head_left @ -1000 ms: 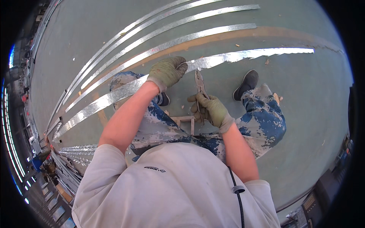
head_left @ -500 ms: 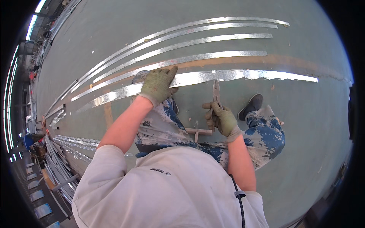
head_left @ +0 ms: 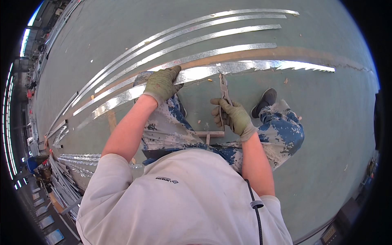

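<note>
A long shiny metal strip (head_left: 245, 66) runs crosswise in front of me, with jagged cuts along the near edge of its right part. My left hand (head_left: 163, 83), in a green-grey work glove, is closed over the strip left of centre, thumb on the near side. In my gloved right hand (head_left: 236, 117) is a pair of metal pliers (head_left: 223, 86), its jaws pointing away from me at the strip's near edge. Fingers wrap the pliers' handles, which stand somewhat apart. Whether the jaws bite the metal is too small to tell.
Several uncut metal strips (head_left: 228, 34) lie side by side on the green floor beyond. Cut, toothed strips (head_left: 81, 158) lie at left, near piled metal lengths (head_left: 63, 192). Below my hands is a small wooden bar (head_left: 210, 134). My shoe (head_left: 267, 98) stands at right.
The whole scene has shifted up and slightly left in the view. Both hands keep nearly the same places along the strip, and the pliers stay at its near edge.
</note>
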`<state>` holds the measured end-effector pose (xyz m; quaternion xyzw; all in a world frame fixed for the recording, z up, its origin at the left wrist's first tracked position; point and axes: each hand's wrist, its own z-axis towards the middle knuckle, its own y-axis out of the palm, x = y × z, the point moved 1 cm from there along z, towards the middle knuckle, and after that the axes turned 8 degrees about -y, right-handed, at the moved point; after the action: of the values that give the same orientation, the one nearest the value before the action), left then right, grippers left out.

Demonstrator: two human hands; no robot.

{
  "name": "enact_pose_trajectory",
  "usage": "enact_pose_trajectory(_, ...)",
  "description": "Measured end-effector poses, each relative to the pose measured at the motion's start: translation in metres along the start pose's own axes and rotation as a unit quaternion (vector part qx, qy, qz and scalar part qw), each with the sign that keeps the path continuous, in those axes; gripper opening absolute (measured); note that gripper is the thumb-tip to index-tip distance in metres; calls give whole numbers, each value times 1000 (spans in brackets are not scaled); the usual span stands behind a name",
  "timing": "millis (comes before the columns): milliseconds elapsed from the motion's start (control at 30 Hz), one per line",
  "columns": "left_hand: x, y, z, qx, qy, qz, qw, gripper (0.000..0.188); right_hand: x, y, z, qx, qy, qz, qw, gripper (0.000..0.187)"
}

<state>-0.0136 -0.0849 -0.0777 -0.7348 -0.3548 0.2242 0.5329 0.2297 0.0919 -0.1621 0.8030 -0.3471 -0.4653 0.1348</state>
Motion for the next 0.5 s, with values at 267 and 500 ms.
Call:
enact_pose_trajectory(267,-1,6,3,0,-8,3,1000,66,13,-12,4,112,-30,-74,990,40)
enact_pose_trajectory(500,-4,11,4,-1,-4,-12,1000,64,28,-31,32,204,-84,-393,893,49)
